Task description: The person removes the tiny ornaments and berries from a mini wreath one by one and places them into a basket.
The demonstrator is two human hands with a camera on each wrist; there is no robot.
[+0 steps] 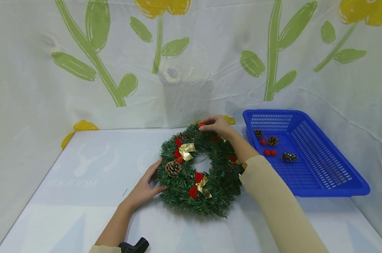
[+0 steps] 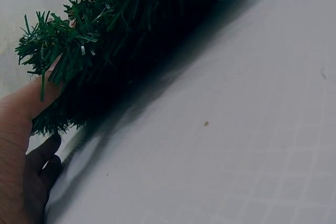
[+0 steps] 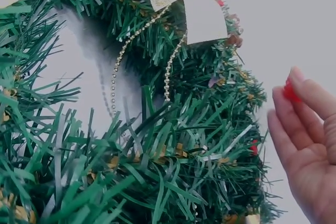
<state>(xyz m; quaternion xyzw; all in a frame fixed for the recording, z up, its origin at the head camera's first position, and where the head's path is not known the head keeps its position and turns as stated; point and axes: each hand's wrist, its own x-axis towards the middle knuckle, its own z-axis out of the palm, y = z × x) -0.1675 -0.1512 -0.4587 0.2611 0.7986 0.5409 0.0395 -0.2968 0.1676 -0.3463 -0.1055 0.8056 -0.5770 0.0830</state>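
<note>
A green Christmas wreath [image 1: 175, 191] lies on the white table, trimmed with red and gold bows [image 1: 199, 184] and a pinecone [image 1: 173, 168]. My left hand [image 1: 146, 184] grips its left rim; in the left wrist view some fingers [image 2: 44, 156] show below the tinsel and the rest are hidden. At the wreath's far edge, my right hand [image 1: 219, 125] pinches a small red ball [image 1: 202, 125] between thumb and fingertips. The right wrist view shows that ball [image 3: 291, 92] held beside the wreath [image 3: 157, 166], apart from its tinsel. A gold bead string [image 3: 115, 72] hangs across the wreath's centre hole.
A blue perforated basket [image 1: 330, 191] stands at the right, holding several pinecones [image 1: 289, 156] and red balls [image 1: 270, 152]. Behind the table hangs a pale cloth [image 1: 210, 52] printed with flowers. A short dark thread [image 1: 124, 192] lies left of my left hand.
</note>
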